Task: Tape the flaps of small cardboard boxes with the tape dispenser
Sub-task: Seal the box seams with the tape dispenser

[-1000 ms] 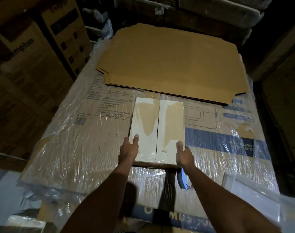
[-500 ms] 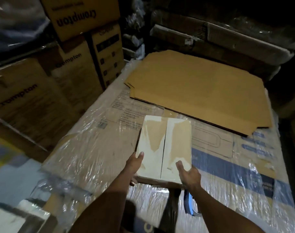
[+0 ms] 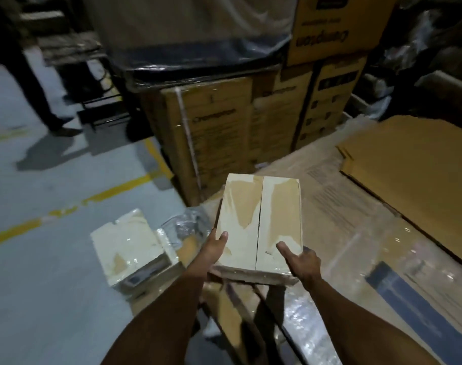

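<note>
Hands (image 3: pixel 261 255) gripping small box (image 3: pixel 260 225), flaps closed

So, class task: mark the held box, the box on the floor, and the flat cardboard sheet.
held box (image 3: pixel 261 222): head view, top flaps by the seam.
box on the floor (image 3: pixel 127 241): head view, top face.
flat cardboard sheet (image 3: pixel 419 164): head view, upper surface.

There is only one view, from a camera on the person's head, and it looks forward and steeply down along both forearms. It is close to the small box (image 3: pixel 260 222) between the hands. The wide angle also takes in the grey floor (image 3: pixel 53 272) at left and the stacked cartons (image 3: pixel 224 133) ahead.
</note>
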### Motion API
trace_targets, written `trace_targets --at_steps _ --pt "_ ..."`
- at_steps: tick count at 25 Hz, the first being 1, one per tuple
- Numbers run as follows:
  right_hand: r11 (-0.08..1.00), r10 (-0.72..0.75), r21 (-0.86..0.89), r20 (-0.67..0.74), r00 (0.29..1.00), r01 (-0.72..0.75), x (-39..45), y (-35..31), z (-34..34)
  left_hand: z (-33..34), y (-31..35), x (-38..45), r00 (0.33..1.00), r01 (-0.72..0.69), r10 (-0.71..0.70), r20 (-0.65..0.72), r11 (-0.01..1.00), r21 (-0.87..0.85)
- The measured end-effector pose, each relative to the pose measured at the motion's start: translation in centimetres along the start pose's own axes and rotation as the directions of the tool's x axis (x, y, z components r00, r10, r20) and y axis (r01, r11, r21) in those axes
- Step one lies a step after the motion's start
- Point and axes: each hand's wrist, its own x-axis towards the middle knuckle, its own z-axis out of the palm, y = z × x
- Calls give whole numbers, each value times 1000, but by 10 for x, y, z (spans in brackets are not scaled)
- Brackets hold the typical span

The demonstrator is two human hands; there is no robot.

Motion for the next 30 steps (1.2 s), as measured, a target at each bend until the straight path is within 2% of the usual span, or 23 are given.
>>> trace_targets --at_steps 3,7,9,11,13,17,23,26,30 --pt "997 -50 -52 136 989 58 -4 -39 76 -83 -45 -1 997 9 -16 -76 996 -87" --pt "983 -66 -143 307 949 114 -19 -76 171 -167 -138 13 978 122 -159 -133 961 -249" --pt "977 -80 -155 387 919 150 -24 -90 218 -205 -174 13 952 187 -244 -187 942 -277" --pt "964 -102 -174 461 882 202 -24 -104 257 -236 -195 5 949 169 -235 -212 942 -292" --pt "935 -102 -241 519 849 260 -21 -115 293 -261 -184 -20 945 155 -236 -225 932 -327" --pt "844 -53 -415 565 823 339 4 -136 355 -293 -186 -27 930 155 -268 -251 906 -393" --pt "743 -79 -472 642 762 474 40 -167 436 -318 -221 13 891 129 -321 -322 858 -498" --pt "731 -46 -495 651 758 470 62 -172 474 -329 -229 32 870 116 -341 -356 844 -524" --pt "717 -18 -514 662 749 471 90 -170 516 -346 -244 72 815 236 -440 -376 846 -478"
